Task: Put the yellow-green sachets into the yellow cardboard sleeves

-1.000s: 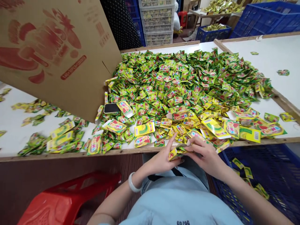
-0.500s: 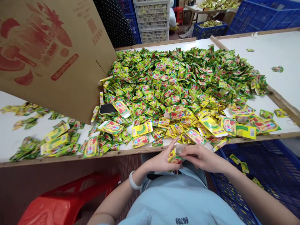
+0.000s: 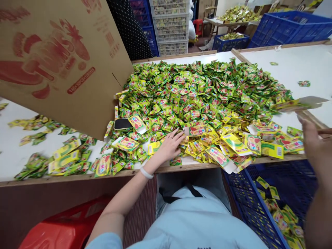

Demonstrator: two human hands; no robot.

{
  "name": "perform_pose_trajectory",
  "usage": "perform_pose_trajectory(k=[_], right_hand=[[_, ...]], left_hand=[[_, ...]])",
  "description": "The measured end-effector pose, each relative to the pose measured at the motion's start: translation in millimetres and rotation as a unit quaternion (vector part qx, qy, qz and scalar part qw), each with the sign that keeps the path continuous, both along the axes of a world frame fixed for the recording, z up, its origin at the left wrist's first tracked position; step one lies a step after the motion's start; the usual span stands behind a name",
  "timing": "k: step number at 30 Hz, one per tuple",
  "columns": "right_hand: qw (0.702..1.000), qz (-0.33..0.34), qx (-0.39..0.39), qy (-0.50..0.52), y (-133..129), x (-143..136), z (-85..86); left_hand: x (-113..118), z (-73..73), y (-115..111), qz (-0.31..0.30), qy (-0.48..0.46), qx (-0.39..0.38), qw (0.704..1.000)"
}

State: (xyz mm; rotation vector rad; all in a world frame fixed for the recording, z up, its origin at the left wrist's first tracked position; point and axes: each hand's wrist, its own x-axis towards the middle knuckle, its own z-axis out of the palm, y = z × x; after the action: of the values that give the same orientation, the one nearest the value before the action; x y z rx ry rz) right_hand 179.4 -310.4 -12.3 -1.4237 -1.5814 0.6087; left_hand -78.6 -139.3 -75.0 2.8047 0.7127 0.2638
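Observation:
My left hand (image 3: 171,145), with a ring and a white wristband, reaches onto the table. Its fingers lie stretched over the near edge of the pile of small green candy packets (image 3: 181,93), beside a yellow box (image 3: 155,147). At the right edge my right hand (image 3: 317,148) is raised and smeared by motion, partly cut off. Just above its thumb is a blurred yellow carton with a white flap (image 3: 293,104); I cannot tell whether the hand grips it. Several small fruit-print cartons (image 3: 234,144) lie along the front of the pile, some with flaps open.
A large brown cardboard box (image 3: 85,103) tilts over the left of the table, beside a phone (image 3: 122,123). Below right, a blue crate (image 3: 249,197) holds filled cartons. A red stool (image 3: 49,230) stands lower left. White crates (image 3: 170,27) are stacked behind.
The small carton both hands held at my waist is out of them. My left hand has moved forward onto the packets; my right hand has swung far right. The view has shifted slightly.

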Motion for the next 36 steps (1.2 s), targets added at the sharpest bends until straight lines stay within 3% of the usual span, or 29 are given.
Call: perform_pose_trajectory(k=[4, 10, 12, 15, 19, 23, 27, 31, 36], right_hand=[[0.998, -0.046, 0.029, -0.011, 9, -17, -8.2], [0.995, -0.072, 0.066, -0.024, 29, -53, -32.1], [0.997, -0.037, 0.07, -0.004, 40, -68, -36.2], [0.996, -0.009, 0.06, 0.066, 53, -86, -39.7], [0.967, -0.039, -0.004, 0.252, 59, -96, -45.2], [0.92, -0.097, -0.011, 0.381, 60, -98, -51.3], [0.915, -0.128, 0.003, 0.381, 62, -96, -58.7], [0.933, -0.1, -0.012, 0.346, 60, -85, -60.3], [0.993, 0.01, 0.005, 0.12, 53, -59, -38.3]], left_hand=[[5, -7.9, 12, 0.015, -0.036, 0.006, 0.999], [-8, 17.1, -1, 0.097, -0.175, -0.203, 0.958], [-10, 23.9, -11, 0.106, -0.21, -0.307, 0.922], [-10, 27.2, -27, 0.132, -0.295, -0.447, 0.835], [-6, 23.0, -43, 0.186, -0.352, -0.534, 0.746], [3, 16.1, -57, 0.239, -0.399, -0.557, 0.688], [12, 13.0, -66, 0.253, -0.419, -0.555, 0.673], [11, 12.7, -66, 0.243, -0.401, -0.559, 0.684], [2, 20.6, -55, 0.196, -0.334, -0.561, 0.732]])
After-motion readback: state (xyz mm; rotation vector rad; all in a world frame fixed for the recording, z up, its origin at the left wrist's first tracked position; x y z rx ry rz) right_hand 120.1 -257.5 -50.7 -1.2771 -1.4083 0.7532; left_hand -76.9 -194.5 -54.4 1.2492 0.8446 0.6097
